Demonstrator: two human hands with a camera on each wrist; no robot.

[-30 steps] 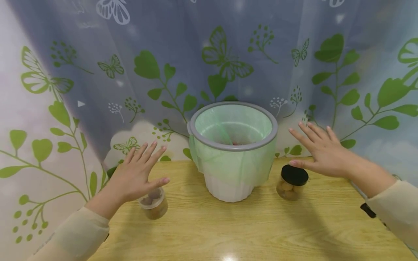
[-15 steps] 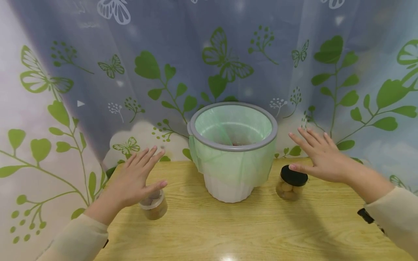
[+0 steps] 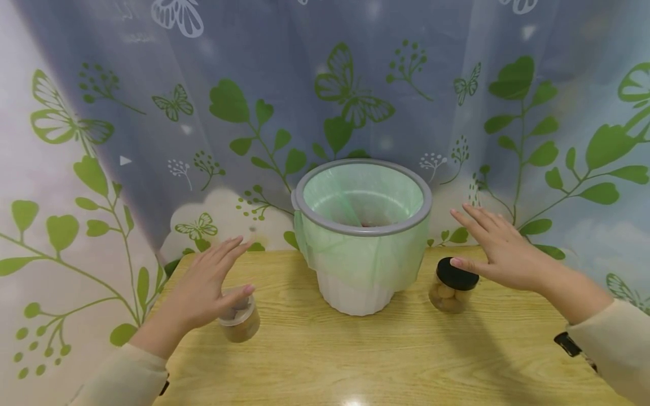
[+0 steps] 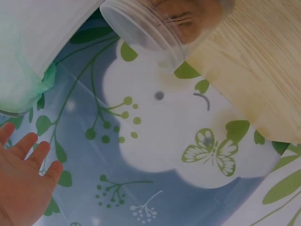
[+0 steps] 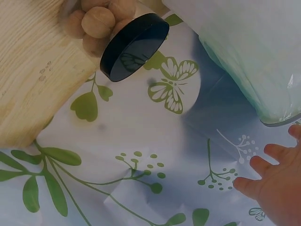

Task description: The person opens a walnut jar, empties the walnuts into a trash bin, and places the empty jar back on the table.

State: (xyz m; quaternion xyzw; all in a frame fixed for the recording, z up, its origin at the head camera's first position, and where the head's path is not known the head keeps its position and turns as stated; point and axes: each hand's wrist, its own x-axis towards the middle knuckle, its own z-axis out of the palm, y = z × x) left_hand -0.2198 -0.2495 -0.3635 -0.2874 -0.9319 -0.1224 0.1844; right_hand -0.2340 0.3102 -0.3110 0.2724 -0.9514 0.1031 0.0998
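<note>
My left hand (image 3: 200, 287) hovers with fingers extended above a small clear jar (image 3: 240, 322), partly covering it in the head view. Brown, wrinkled pieces (image 4: 181, 19) show through this jar's wall in the left wrist view. On the other side, my right hand (image 3: 508, 251) is held in the air, fingers spread, its thumb over the edge of a black-lidded jar (image 3: 453, 287). Round tan balls (image 5: 99, 22) fill that jar, and its black lid (image 5: 135, 47) is on. Both hands hold nothing. Whether either touches its jar is hard to tell.
Between the jars stands a white bin (image 3: 355, 290) with a grey rim (image 3: 365, 228) and a green liner bag (image 3: 376, 256). Something reddish lies at its bottom. Behind the wooden table (image 3: 315, 361) hangs a curtain (image 3: 274, 51) printed with leaves and butterflies.
Both hands have sunk slightly, the left one also shifting a little left. The jars and the bin stay where they were.
</note>
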